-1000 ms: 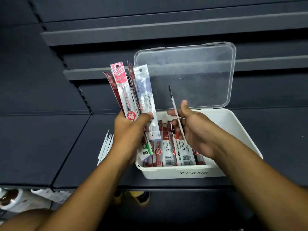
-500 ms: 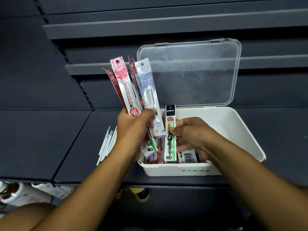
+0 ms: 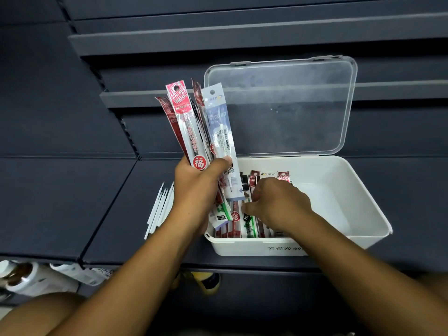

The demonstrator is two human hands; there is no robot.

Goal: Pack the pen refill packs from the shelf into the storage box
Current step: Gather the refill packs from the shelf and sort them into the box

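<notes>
Packing is at which step now, and where are the packs?

Some packs lie already in the box, in a row at its left end. A bundle of more packs stands upright like a fan in the left hand, above the left edge of the box. This hand grips the bundle at its lower end, with the thumb across the front.

And the right hand?

The right hand is down inside the box, on a green pack that lies on the row. Its thumb touches this pack. The fingers are bent under the palm and hidden, so I cannot tell if it pinches the pack or only presses it flat. I judge the step is to set one pack in place.

What does the next move ask?

I think the right hand must let go, rise, and draw one pack from the bundle without pulling the others out. The right half of the box shows its bare white bottom, so the row can grow to that side.

What is around?

The clear lid stands open behind the box. The box sits on a dark shelf. Thin white pieces lie on the shelf just beside the box, at its left. What they are, I cannot tell.
</notes>
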